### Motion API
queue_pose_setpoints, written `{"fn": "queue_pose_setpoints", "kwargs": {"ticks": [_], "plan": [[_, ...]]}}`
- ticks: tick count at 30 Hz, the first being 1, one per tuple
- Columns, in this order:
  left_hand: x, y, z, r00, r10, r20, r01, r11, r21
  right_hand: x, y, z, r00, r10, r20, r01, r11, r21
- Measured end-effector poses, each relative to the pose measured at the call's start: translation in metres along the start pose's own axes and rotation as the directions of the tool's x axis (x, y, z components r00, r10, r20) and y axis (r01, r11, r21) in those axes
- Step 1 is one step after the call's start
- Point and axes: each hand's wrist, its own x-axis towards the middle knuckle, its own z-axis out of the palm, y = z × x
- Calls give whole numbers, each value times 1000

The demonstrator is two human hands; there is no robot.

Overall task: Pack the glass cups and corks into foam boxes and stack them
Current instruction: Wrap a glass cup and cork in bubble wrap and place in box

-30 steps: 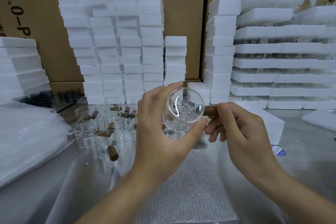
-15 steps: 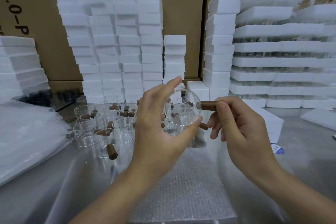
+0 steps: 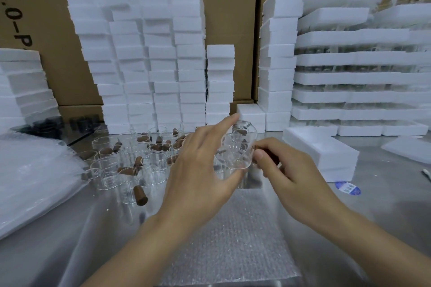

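one glass cup (image 3: 238, 149) fills left hand (image 3: 200, 170); right hand (image 3: 294, 176) pinches cork (image 3: 270, 155).

white foam boxes (image 3: 161, 58) (brown corks (image 3: 140, 192))

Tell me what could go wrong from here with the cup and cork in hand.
1. The left hand holds the glass cup with just thumb and fingertips. Pressing the cork against it with the right hand could make it slip and drop onto the metal table.
2. The loose cups stand crowded close beside the left hand, so a careless sweep might knock some over.
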Motion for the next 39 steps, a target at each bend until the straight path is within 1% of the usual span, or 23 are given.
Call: {"fn": "queue_pose_setpoints", "kwargs": {"ticks": [2,5,7,9,12,13,15,17,19,23,28,30,32,35,39], "plan": [[1,1,0,1000,10,8,-10,1000,-15,2,5,-4,999,-28,-38,25,997,-66],[2,1,0,1000,-9,-2,9,998,-58,4,11,-9,994,-91,-54,80,980,-183],[3,0,0,999,-38,-19,36,997,-72,4,11,-10,992,-104,-72,88,977,-194],[3,0,0,996,-85,-35,80,990,-119,3,8,-10,988,-81,-128,70,993,-96],[4,3,-1,982,-186,-39,170,951,-259,3,1,-10,978,-12,-208,34,994,102],[4,3,-1,976,-215,-37,194,933,-303,4,-1,-10,979,8,-205,22,989,144],[5,4,-1,962,-271,-12,247,892,-378,3,-3,-10,989,27,-143,-1,985,174],[6,5,-2,948,-318,30,298,847,-439,2,-2,-8,998,25,-49,-18,988,150],[7,7,-2,939,-337,69,326,809,-489,-1,-1,-6,1000,25,14,-27,993,118],[7,10,-3,921,-370,124,374,747,-550,-3,1,-1,999,10,45,-17,986,165],[7,12,-3,908,-368,201,412,694,-591,-1,1,1,995,76,71,-91,967,237],[8,13,-3,904,-365,223,423,678,-601,0,0,1,995,86,54,-97,961,257],[8,12,-2,908,-357,218,414,693,-590,1,0,0,998,69,11,-70,970,235],[9,9,-3,930,-336,152,362,752,-551,2,2,-3,998,35,-45,-29,991,134],[10,7,-5,955,-278,102,291,818,-496,2,11,-4,993,-73,-91,71,997,-27]]}}
